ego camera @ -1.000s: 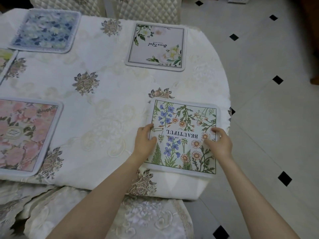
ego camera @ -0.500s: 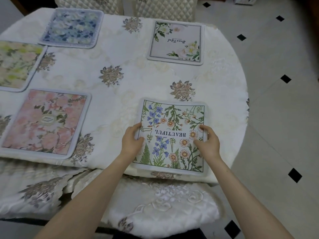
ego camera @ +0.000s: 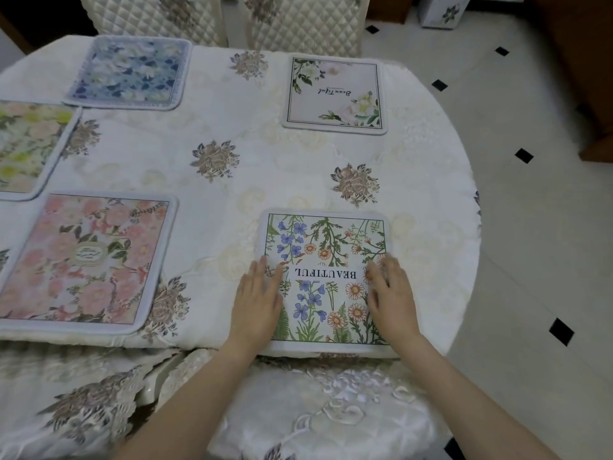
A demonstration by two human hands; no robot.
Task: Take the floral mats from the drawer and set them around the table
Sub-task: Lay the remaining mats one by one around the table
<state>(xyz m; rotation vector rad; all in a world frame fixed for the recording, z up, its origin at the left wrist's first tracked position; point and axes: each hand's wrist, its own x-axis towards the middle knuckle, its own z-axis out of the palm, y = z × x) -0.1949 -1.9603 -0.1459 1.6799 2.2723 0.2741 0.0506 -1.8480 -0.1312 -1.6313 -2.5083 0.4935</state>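
A square mat with blue and orange flowers and the word BEAUTIFUL (ego camera: 326, 257) lies flat at the near edge of the round table (ego camera: 265, 167). My left hand (ego camera: 257, 302) rests flat on its left side with fingers straight. My right hand (ego camera: 391, 295) lies flat on its right side, fingers spread. Other floral mats lie around the table: a pink one (ego camera: 86, 260) near left, a yellow-green one (ego camera: 26, 146) at the left edge, a blue one (ego camera: 131, 73) far left, a white rose one (ego camera: 335, 94) far right.
A cream embroidered cloth covers the table. A chair seat with a lace cover (ego camera: 325, 406) stands right below the near mat. Two quilted chair backs (ego camera: 298, 21) stand beyond the far edge. Tiled floor (ego camera: 530, 227) opens to the right.
Both hands have let go of the mat's side edges and now lie flat on top of it. The mat has settled square to the table's near edge.
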